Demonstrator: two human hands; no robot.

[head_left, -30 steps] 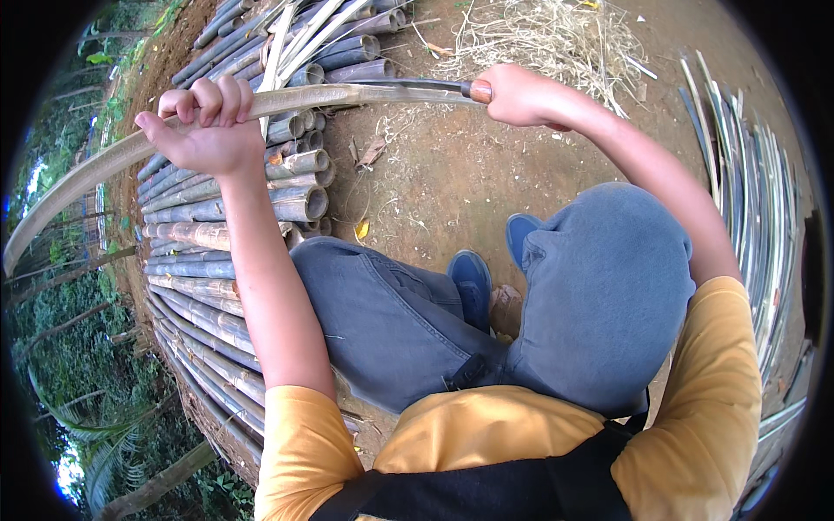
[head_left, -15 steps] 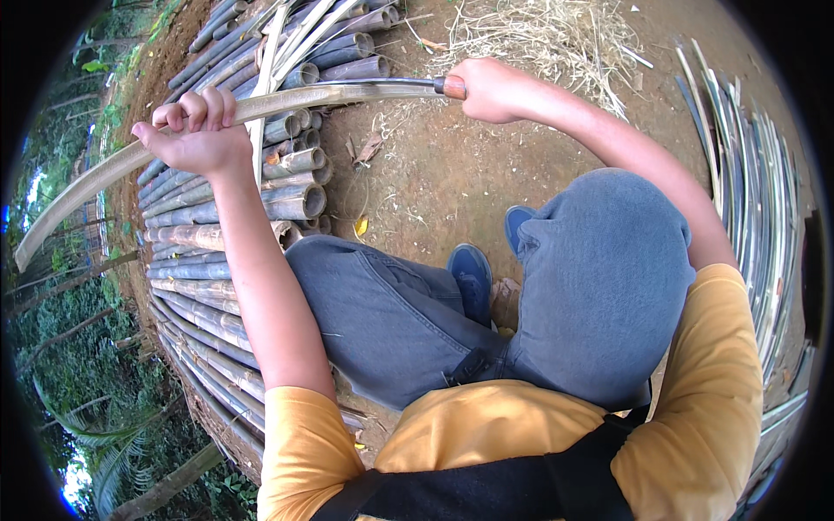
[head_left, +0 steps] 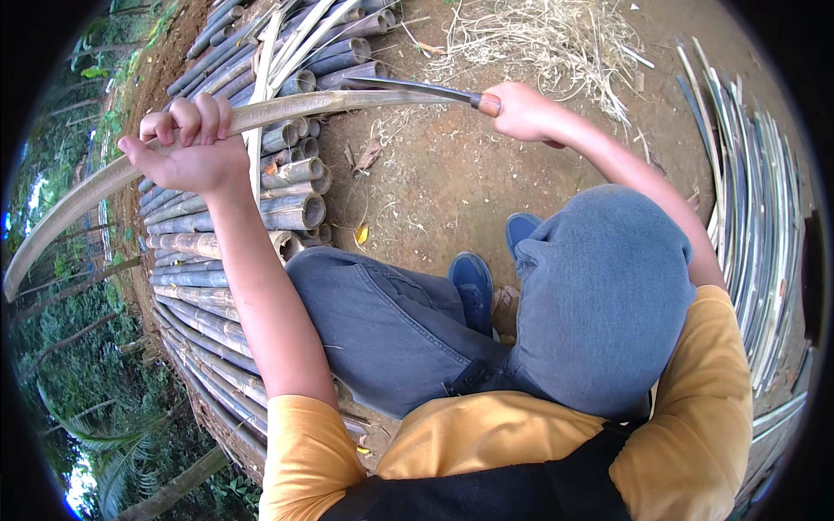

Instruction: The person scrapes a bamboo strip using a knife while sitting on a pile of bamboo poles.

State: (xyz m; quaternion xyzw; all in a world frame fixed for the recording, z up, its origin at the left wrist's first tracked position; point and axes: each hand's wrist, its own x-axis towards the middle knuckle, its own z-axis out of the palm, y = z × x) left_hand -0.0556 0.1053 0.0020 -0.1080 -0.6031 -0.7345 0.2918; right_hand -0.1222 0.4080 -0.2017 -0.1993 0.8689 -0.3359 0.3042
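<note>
Got the left hand (head_left: 187, 149) wrapped firmly around a long pale strip (head_left: 313, 102), with fingers curled over the top and thumb on the near side. Holding that strip out in front, stretched from the far left past the hand, over to the right hand (head_left: 526, 113). Got that one balled tight on the wooden handle of a slim dark knife (head_left: 417, 87), with the blade aimed left along the strip's right end. Can't tell about actual contact there. Closer in, keeping bent knees in blue-grey trousers (head_left: 608, 295). Seeing stacked bamboo poles (head_left: 291, 211) on the left, topped with pale slats (head_left: 267, 56), curly shavings (head_left: 539, 43) up ahead, thin strips (head_left: 760, 234) far right.
</note>
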